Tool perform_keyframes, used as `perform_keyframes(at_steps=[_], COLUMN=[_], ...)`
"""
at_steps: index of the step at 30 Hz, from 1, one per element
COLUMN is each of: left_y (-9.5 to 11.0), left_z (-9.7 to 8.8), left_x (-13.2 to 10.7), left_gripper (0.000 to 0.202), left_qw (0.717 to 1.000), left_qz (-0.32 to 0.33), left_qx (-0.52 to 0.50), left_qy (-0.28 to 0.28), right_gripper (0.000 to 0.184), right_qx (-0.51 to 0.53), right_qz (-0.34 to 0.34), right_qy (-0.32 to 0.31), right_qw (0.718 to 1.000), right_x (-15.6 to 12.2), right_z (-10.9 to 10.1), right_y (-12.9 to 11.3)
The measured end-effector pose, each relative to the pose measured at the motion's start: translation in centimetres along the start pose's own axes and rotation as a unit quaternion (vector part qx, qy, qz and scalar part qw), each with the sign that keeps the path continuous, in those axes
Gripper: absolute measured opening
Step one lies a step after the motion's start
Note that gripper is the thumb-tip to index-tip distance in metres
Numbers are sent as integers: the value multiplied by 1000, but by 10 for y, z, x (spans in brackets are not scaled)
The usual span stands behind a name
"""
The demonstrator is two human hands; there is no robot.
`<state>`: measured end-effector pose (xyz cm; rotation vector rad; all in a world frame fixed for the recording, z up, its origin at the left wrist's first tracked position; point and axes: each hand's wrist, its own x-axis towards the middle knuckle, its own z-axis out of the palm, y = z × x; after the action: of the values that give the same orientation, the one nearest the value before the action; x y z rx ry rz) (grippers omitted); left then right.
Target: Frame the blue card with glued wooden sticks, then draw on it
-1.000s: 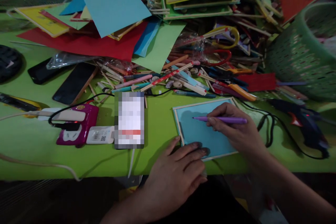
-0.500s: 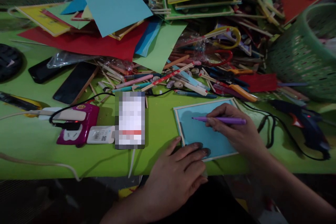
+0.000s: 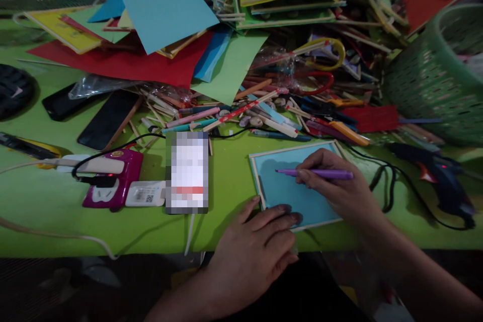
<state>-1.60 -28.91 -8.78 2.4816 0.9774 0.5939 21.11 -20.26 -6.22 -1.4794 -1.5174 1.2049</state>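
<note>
A light blue card (image 3: 287, 186) edged with thin wooden sticks lies flat near the front of the green table. My right hand (image 3: 332, 181) pinches a purple felt-tip pen (image 3: 335, 174) over it, with the tip pointing left, at or just above the card's upper left part. Whether the tip touches cannot be made out. My left hand (image 3: 260, 246) rests palm down across the card's lower left corner, fingers stretched out and holding nothing. No drawn marks can be made out on the blue surface.
Right of the card lies a glue gun (image 3: 437, 176) with its cord, beside a green basket (image 3: 422, 75). Pens, sticks, scissors and coloured paper (image 3: 169, 12) crowd the back. Leftward are a phone with a blurred screen (image 3: 187, 173), a magenta power strip (image 3: 130, 173) and dark phones (image 3: 109, 119).
</note>
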Motion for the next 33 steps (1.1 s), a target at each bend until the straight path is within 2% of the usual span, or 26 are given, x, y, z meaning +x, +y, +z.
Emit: perform_keyframes(at_steps=[7, 23, 33], left_y=[-1, -1, 0], left_z=[0, -1, 0], left_x=[-1, -1, 0], left_gripper=[24, 23, 24], left_qw=[1000, 1000, 1000], left_qz=[-2, -2, -1], left_qx=[1, 0, -3], left_qy=[-17, -13, 4], right_gripper=[31, 27, 27], right_qx=[-17, -5, -9], right_qz=[-13, -25, -10], right_qy=[1, 23, 46], right_qw=[1000, 999, 999], right_x=[1, 1, 0], right_z=[-1, -1, 0], right_y=[1, 1, 2])
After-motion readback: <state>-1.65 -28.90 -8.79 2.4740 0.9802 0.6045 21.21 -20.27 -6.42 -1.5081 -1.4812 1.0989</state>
